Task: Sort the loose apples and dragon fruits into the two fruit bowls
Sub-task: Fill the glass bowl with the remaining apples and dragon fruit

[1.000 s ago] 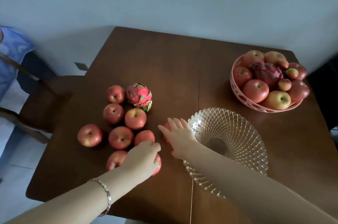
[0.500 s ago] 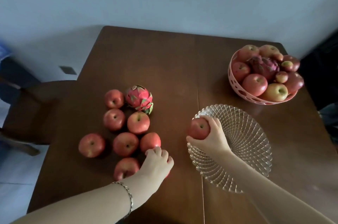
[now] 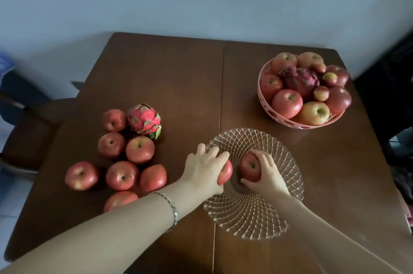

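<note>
A clear cut-glass bowl [image 3: 257, 213] stands on the brown table [image 3: 169, 77] near its front. My right hand [image 3: 267, 174] holds a red apple [image 3: 250, 167] down inside the bowl's centre. My left hand [image 3: 204, 168] grips another red apple [image 3: 225, 172] over the bowl's left rim. Several loose red apples [image 3: 121, 175] lie in a cluster at the left. A pink dragon fruit [image 3: 145, 120] sits at the cluster's far edge. A pink perforated bowl [image 3: 266, 103] at the back right is heaped with apples and a darker dragon fruit [image 3: 300, 80].
A dark wooden chair [image 3: 29, 130] stands off the table's left side. A seam [image 3: 221, 99] runs down the table's middle. Dark objects [image 3: 388, 94] crowd the right edge of the table. A pale wall lies behind.
My right hand carried its apple from the bowl's left rim into the centre. My left hand lifted an apple off the table and moved it right to the bowl's rim.
</note>
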`<state>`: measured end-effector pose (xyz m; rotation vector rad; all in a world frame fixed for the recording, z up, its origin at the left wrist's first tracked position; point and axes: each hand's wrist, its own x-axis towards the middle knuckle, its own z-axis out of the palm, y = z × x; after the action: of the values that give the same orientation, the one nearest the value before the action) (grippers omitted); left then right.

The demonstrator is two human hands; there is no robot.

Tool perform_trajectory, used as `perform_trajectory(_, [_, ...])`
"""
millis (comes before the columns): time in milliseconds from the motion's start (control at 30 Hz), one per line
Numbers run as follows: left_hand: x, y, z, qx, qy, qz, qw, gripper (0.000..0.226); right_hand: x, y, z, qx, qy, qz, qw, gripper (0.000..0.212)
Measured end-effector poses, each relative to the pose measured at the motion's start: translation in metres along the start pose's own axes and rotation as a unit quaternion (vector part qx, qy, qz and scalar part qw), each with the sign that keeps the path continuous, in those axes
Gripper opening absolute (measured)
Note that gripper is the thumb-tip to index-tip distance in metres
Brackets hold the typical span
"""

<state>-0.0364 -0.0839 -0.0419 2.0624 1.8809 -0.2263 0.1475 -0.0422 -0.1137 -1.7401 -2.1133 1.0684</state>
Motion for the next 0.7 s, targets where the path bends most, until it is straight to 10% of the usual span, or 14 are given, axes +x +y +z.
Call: perform_trajectory(700, [0.038,0.05,0.05,-0.08,-0.025,-0.017,0.996,0.077,-0.016,0.019,-0.016,-0.047,0.012,0.06,0.997,0.082])
